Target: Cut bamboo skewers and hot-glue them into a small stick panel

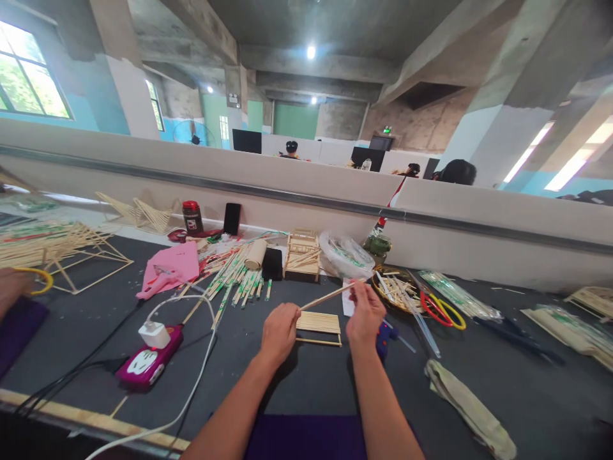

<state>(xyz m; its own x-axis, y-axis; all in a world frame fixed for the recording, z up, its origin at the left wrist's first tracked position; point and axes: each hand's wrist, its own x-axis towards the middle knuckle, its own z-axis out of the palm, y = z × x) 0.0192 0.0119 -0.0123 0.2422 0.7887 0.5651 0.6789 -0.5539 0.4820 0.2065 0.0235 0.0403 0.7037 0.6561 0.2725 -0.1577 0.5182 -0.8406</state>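
Note:
A thin wooden chopstick (pixel 329 295) slants up to the right between my two hands, above the table. My left hand (pixel 280 332) is closed on its lower end, and my right hand (pixel 364 312) pinches the upper end with bent fingers. Below the stick lies a small slatted panel of chopsticks (pixel 317 322) with a crossbar at its near side, just right of my left hand. A piece of white paper (pixel 348 299) shows beside my right hand. Partly hidden behind my right wrist is a dark blue object with red spots (pixel 383 338).
Behind stand wrapped chopsticks (pixel 249 281), a wooden chair-like model (pixel 301 252) and a plastic bag (pixel 347 252). To the right are a basket of sticks (pixel 395 287) and a folded cloth (pixel 472 409). A purple power strip (pixel 151 361) trails cables leftward. Another person's hand (pixel 12 291) is far left.

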